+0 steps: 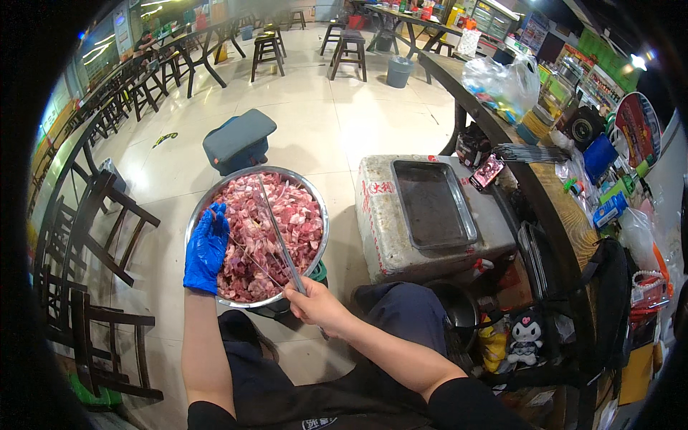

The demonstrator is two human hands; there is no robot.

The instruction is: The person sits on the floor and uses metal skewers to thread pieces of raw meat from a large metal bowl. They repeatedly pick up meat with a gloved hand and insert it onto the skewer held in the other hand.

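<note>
A large round metal bowl (324,215) full of raw cut meat pieces (250,215) stands before me. My left hand (208,247), in a blue disposable glove, is over the bowl's left side, its fingers curled at a small piece of meat. My right hand (314,303), bare, is closed around a bundle of thin metal skewers (290,263) at the bowl's lower right rim. Most of the skewers point up across the meat; one or two thin ones slant towards the gloved hand. Part of the meat is hidden behind that hand.
A shallow metal tray (435,204) lies on a worn foam box (376,231) to the right. Beside it runs a wooden table (559,199) with more skewers (532,153), bags and bottles. A grey-blue padded stool (239,140) stands beyond the bowl; dark wooden stools (115,317) are at left.
</note>
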